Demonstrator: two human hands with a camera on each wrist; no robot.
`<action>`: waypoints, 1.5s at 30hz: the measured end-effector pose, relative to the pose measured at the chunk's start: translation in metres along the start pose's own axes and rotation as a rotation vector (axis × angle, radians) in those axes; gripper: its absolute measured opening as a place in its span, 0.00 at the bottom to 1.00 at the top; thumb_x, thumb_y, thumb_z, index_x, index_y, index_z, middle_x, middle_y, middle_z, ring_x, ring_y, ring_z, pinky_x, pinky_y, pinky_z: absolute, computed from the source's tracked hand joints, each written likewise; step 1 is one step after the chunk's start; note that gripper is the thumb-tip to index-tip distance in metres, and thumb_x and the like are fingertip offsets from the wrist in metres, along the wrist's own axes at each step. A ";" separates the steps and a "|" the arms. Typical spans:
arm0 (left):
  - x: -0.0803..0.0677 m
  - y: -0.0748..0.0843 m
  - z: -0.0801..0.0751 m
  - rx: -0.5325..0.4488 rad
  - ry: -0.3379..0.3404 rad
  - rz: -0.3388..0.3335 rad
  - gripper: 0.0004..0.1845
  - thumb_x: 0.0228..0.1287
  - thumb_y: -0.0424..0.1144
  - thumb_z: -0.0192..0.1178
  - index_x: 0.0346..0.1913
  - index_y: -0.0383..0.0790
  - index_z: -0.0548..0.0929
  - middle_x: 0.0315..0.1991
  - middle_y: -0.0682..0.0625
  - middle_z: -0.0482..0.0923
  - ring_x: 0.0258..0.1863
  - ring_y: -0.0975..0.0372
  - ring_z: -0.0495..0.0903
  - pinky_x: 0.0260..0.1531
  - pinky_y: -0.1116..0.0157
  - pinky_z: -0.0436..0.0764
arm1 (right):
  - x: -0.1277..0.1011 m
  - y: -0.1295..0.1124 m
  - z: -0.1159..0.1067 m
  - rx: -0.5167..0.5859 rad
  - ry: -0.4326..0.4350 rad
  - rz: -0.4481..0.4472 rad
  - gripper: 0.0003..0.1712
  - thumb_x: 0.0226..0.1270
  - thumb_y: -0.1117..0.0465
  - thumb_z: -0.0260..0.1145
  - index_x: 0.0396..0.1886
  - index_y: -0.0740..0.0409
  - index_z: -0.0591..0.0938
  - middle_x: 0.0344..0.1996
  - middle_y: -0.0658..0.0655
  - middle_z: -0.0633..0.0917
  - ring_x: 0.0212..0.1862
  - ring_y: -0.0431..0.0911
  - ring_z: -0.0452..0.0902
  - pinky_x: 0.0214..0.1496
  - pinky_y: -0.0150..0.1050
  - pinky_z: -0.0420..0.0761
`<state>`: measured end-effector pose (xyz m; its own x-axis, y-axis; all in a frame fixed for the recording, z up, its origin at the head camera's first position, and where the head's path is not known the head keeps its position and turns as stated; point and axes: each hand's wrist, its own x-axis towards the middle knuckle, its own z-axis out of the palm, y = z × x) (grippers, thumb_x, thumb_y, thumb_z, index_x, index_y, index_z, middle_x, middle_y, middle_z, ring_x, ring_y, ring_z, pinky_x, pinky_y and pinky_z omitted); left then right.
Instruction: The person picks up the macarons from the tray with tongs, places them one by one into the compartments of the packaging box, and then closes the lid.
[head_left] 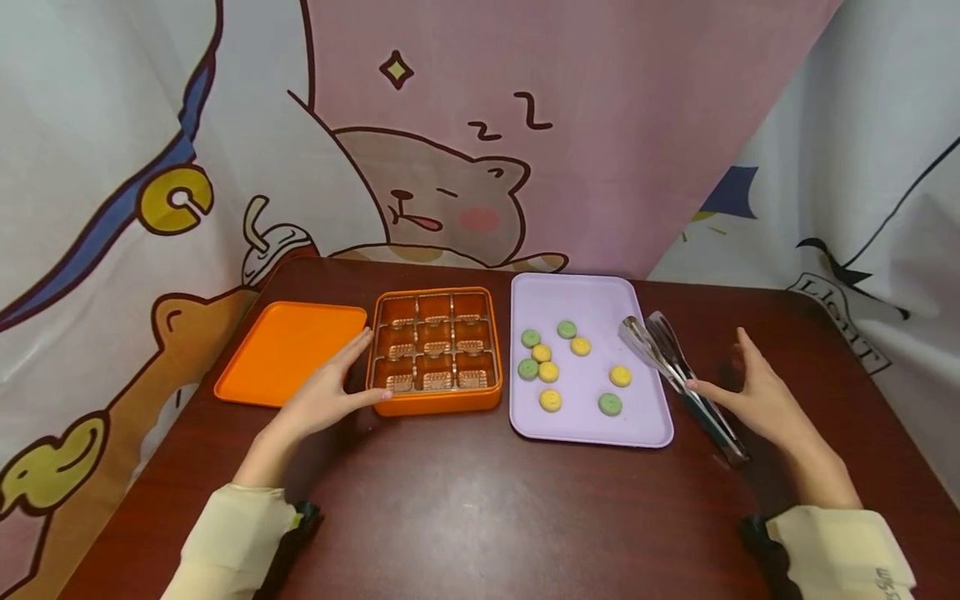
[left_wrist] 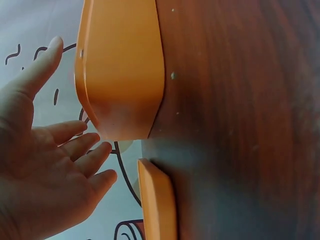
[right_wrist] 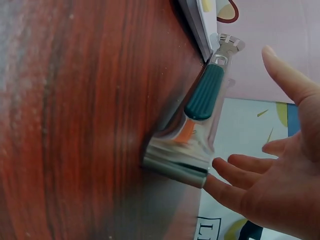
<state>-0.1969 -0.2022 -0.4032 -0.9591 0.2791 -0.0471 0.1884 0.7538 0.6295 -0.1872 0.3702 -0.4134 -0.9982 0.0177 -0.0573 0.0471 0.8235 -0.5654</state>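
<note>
An orange box [head_left: 438,404] with a clear insert of several square compartments stands on the table. My left hand [head_left: 330,392], fingers spread, is at its left side; in the left wrist view the palm [left_wrist: 50,175] faces the orange wall [left_wrist: 122,65], and contact is hard to tell. Metal tongs [head_left: 693,392] with dark green grips lean over the right edge of a lilac tray [head_left: 577,429]. Beside them hovers my right hand [head_left: 765,400], thumb and fingers apart, holding nothing. In the right wrist view the tongs' green grip [right_wrist: 206,92] lies before the spread fingers.
Yellow [head_left: 620,376] and green [head_left: 610,404] round cookie-like pieces are scattered on the tray. A flat orange lid [head_left: 288,354] lies left of the box, partly behind the left hand. A cartoon-print curtain [head_left: 600,125] hangs behind the dark wooden table [head_left: 465,508].
</note>
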 end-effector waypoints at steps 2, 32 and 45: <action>-0.001 -0.002 0.001 -0.017 -0.005 0.009 0.53 0.61 0.56 0.67 0.80 0.41 0.50 0.81 0.39 0.45 0.78 0.40 0.50 0.72 0.36 0.54 | 0.000 0.000 0.001 0.002 -0.023 0.015 0.68 0.64 0.40 0.68 0.79 0.64 0.30 0.71 0.85 0.53 0.67 0.80 0.57 0.60 0.78 0.62; 0.004 -0.003 0.008 -0.046 -0.011 -0.006 0.48 0.67 0.53 0.63 0.81 0.45 0.47 0.82 0.41 0.43 0.79 0.40 0.47 0.72 0.34 0.52 | -0.002 0.013 0.004 0.144 -0.217 0.086 0.44 0.68 0.45 0.66 0.70 0.72 0.63 0.47 0.66 0.81 0.36 0.37 0.74 0.35 0.31 0.79; 0.008 -0.007 0.005 -0.028 -0.026 0.005 0.52 0.62 0.53 0.68 0.80 0.40 0.49 0.81 0.40 0.45 0.78 0.39 0.48 0.72 0.35 0.54 | -0.001 0.015 0.008 0.156 -0.198 0.060 0.39 0.66 0.51 0.70 0.66 0.74 0.68 0.42 0.61 0.83 0.33 0.33 0.74 0.34 0.30 0.77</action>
<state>-0.2049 -0.2023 -0.4118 -0.9523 0.2984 -0.0638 0.1868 0.7354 0.6514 -0.1854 0.3779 -0.4288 -0.9675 -0.0601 -0.2458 0.1265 0.7263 -0.6757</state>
